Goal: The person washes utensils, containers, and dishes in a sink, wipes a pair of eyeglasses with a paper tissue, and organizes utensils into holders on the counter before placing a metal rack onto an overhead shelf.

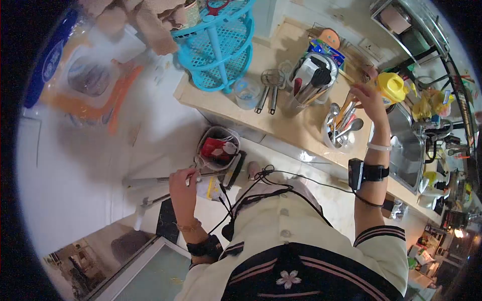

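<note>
My right hand (369,100) reaches over the counter, its fingers pinched at the top of a wooden utensil (346,104). This utensil stands in a clear plastic container (332,142) together with metal spoons (355,125) and other cutlery. My left hand (184,193) is raised at the left in front of my body, well away from the counter. Its fingers are curled together; what they hold, if anything, I cannot tell. Left of the cutlery, a holder (292,107) carries black and red-handled cooking tools. A yellow jug (391,88) stands just beyond my right hand.
A blue tiered rack (216,55), a clear cup (247,94) and two metal-handled strainers (273,83) occupy the counter's left part. The sink (405,150) lies to the right. Below are a bin (217,148), a broom (234,169) and a black cable (311,181).
</note>
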`<act>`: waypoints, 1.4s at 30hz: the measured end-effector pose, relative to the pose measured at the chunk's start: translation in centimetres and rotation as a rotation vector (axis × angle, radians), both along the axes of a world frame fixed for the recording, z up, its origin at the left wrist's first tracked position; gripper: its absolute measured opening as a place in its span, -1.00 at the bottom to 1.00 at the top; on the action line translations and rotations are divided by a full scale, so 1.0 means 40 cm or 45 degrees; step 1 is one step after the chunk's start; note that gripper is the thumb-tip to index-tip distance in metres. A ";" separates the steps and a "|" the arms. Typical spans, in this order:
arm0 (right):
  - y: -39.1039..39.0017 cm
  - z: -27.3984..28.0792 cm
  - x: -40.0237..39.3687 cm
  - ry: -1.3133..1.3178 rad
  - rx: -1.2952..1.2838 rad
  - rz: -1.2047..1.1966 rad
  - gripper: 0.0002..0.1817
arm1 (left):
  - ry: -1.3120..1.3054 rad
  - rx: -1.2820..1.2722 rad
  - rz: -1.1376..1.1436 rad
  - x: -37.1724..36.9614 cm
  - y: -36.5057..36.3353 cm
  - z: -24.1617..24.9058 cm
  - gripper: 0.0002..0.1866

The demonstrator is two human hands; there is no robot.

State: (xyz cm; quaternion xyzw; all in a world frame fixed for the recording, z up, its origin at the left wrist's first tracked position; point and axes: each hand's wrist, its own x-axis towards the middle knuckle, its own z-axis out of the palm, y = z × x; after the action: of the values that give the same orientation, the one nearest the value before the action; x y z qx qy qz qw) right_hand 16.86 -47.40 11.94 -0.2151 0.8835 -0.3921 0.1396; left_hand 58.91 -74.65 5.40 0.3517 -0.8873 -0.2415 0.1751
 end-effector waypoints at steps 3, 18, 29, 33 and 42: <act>-0.023 -0.028 -0.013 0.087 0.047 -0.039 -0.69 | 0.058 -0.052 -0.020 -0.036 -0.025 0.006 -0.93; -0.037 -0.065 -0.028 0.143 -0.121 -0.289 -0.72 | 0.476 0.074 0.106 -0.181 -0.105 0.002 -0.93; -0.114 -0.240 -0.123 0.288 0.361 -0.043 -0.42 | 0.879 0.556 0.080 -0.271 -0.119 -0.040 -0.89; -0.131 -0.204 -0.095 0.380 0.129 -0.236 -0.48 | 0.926 0.712 0.041 -0.312 -0.119 -0.024 -0.92; -0.187 -0.106 -0.111 0.896 0.112 0.083 -0.68 | 1.054 1.356 -0.005 -0.364 -0.103 -0.037 -0.88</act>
State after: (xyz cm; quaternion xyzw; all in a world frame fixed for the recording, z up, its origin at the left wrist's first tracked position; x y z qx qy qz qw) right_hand 12.40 -54.89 7.69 -0.3587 0.8863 -0.2508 -0.1516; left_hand 44.35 -78.77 3.93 0.2670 -0.5074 -0.7612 0.3030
